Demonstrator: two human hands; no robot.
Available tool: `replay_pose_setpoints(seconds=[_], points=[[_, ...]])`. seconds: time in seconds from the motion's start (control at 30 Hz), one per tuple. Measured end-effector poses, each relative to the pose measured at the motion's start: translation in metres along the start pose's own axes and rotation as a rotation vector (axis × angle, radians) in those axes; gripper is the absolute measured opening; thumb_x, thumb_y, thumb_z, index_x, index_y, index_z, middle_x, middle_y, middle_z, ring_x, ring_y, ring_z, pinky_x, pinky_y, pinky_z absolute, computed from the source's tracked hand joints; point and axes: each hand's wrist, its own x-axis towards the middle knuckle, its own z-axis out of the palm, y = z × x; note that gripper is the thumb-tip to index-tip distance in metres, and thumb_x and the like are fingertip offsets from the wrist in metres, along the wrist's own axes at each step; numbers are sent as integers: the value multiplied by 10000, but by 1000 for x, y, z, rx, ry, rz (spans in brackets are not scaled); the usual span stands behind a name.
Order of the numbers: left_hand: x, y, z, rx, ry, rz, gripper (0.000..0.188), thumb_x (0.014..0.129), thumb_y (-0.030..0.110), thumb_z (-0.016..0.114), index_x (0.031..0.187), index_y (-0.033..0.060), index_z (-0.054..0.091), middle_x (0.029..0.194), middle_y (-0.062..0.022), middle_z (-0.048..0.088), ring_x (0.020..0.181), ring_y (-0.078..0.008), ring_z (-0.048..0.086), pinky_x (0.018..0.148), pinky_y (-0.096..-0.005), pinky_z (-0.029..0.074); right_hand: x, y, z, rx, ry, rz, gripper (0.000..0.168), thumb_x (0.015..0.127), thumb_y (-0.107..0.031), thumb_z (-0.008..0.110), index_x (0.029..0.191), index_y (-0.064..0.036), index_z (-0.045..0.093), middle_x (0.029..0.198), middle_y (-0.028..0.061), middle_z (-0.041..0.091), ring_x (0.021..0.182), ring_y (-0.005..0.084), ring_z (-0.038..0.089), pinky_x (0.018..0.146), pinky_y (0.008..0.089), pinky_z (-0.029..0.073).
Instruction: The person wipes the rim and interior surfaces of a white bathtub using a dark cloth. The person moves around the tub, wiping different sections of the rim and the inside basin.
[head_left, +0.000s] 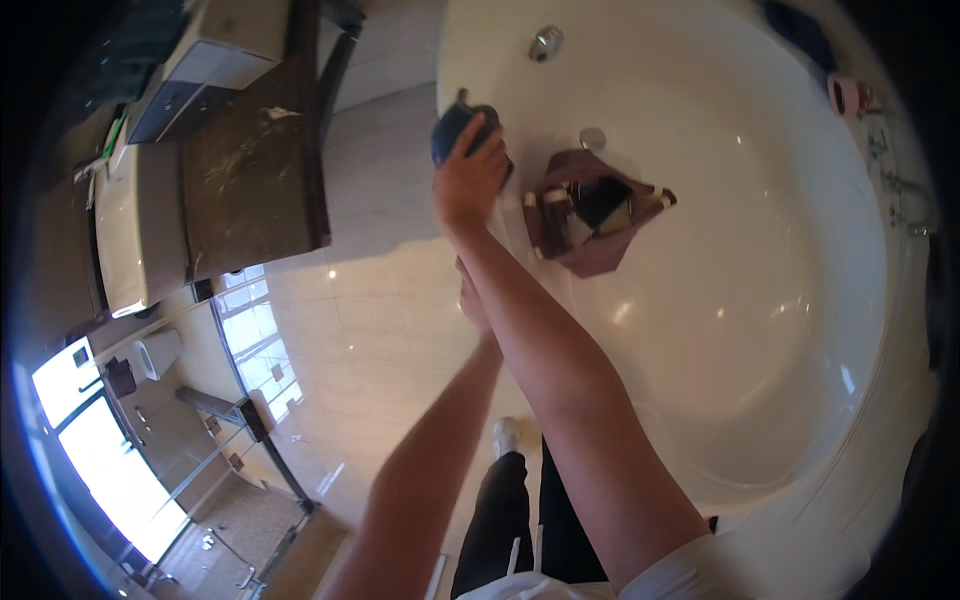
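My right hand (466, 176) grips a dark blue object (452, 135) with black parts above the near rim of the white bathtub (720, 322). What kind of object it is I cannot make out. My left hand (471, 298) is lower, close to the outer side of the tub, and is partly covered by my right forearm. Whether it holds anything is hidden. Inside the tub, right of my right hand, lies a mauve open bag-like holder (592, 262). Dark and pale items fill it, some apparently bottles with cream caps (556, 196).
A round metal drain fitting (592, 139) and a chrome overflow fitting (546, 43) are on the tub. Taps (896, 184) and a pink item (846, 96) line its far edge. At left stand a dark vanity counter (247, 180) and white basin (120, 225). Below are a glass-walled shower (247, 480) and toilet (157, 354).
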Motion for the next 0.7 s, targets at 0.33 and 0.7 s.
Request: replay_pose_setpoints(seconds=[0.33, 0.7], points=[[21, -30, 19, -74, 25, 118, 692, 911, 522, 467, 1388, 41, 324, 1198, -233, 602, 1026, -388, 623, 815, -512, 530, -20, 25, -4, 149, 60, -70, 920, 776, -302, 771, 1503, -10, 289, 1466, 367, 289, 1272, 506, 405, 1109, 546, 327], [-25, -126, -40, -895, -199, -396, 653, 1017, 568, 253, 1409, 47, 276, 1244, -268, 578, 1133, -351, 583, 892, -505, 547, -317, 173, -179, 49, -287, -61, 909, 758, -318, 803, 1478, -11, 340, 1434, 276, 404, 1281, 429, 446, 1090, 513, 360]])
